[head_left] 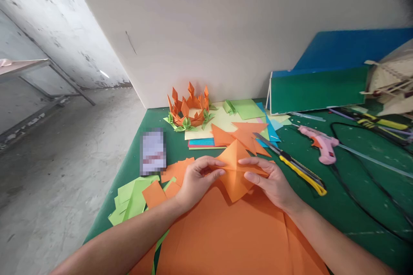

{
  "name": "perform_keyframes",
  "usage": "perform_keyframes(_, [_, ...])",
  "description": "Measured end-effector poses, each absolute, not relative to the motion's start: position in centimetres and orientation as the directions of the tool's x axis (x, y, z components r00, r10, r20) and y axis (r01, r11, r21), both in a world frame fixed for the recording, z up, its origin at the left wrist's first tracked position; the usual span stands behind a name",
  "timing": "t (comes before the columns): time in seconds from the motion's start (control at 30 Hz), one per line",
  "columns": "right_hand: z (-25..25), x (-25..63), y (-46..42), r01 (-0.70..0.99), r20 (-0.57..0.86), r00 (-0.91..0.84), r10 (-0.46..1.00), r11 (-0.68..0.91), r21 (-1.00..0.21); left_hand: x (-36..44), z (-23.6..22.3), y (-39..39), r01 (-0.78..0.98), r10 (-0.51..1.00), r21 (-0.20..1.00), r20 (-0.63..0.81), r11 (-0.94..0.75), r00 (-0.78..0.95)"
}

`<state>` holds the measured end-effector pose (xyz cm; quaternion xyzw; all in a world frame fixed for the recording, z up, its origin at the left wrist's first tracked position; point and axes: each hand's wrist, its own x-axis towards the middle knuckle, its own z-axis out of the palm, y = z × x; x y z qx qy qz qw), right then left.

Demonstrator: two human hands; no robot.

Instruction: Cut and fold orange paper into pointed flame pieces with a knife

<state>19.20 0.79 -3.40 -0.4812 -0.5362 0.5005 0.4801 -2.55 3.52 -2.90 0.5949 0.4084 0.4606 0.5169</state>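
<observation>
A creased, diamond-shaped piece of orange origami paper (235, 176) is held up between both hands over large orange sheets (232, 236). My left hand (198, 180) pinches its left corner between thumb and fingers. On the opposite side my right hand (271, 180) grips the right corner the same way. Just beyond lie folded orange paper triangles (222, 135). Farther back stands an orange paper crown (190, 109) of pointed folded pieces, with green paper leaves (185, 124) around its base.
A yellow utility knife (303, 175) with its blade out lies right of my hands, near a pink glue gun (321, 142) with a black cord. Green paper pieces (135, 195) and a pixelated rectangular object (152, 151) are at left. A white board (209, 30) rises behind.
</observation>
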Motion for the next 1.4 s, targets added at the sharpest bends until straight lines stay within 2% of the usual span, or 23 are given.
perform_keyframes(0.13, [-2.9,18.8,0.8,0.081,-0.002,-0.014,1.000,-0.001,-0.997,-2.4,-2.6,3.7,-0.040,0.981,0.997,0.075,-0.069,0.178])
perform_keyframes(0.27, [-2.9,18.5,0.7,0.084,-0.016,0.006,1.000,-0.016,-0.996,-2.2,-2.6,3.4,-0.061,0.977,0.998,-0.002,0.015,0.212])
perform_keyframes(0.37, [-2.9,18.4,0.5,0.069,0.002,-0.013,1.000,0.003,-0.998,-2.1,-2.7,3.1,-0.055,0.971,0.998,-0.003,0.017,0.241])
perform_keyframes(0.47, [-2.7,18.1,0.3,0.048,0.002,-0.040,0.999,0.004,-0.999,-2.1,-2.9,3.1,-0.040,0.969,0.998,0.051,-0.043,0.241])
perform_keyframes(0.67, [-2.5,17.3,0.1,0.015,0.010,-0.062,0.998,0.011,-1.000,-2.3,-2.7,3.2,0.100,0.925,0.942,0.290,-0.321,0.245])
perform_keyframes(0.9, [-2.7,17.0,0.1,-0.004,0.030,-0.063,0.998,0.030,-1.000,-2.1,-2.2,2.5,0.150,0.868,0.887,0.373,-0.438,0.328])
perform_keyframes(1.1, [-3.0,17.0,0.2,0.136,0.213,-0.029,0.977,0.215,-0.967,-2.0,-2.2,2.4,0.174,0.852,0.866,0.390,-0.468,0.350])
perform_keyframes(1.23, [-2.8,16.8,0.0,0.186,0.257,-0.065,0.964,0.264,-0.946,-2.1,-2.3,2.3,0.169,0.849,0.870,0.380,-0.462,0.367])
perform_keyframes(1.4, [-2.4,16.7,-0.2,0.322,0.402,-0.069,0.913,0.402,-0.857,-1.9,-2.4,2.2,0.181,0.844,0.865,0.377,-0.468,0.380])
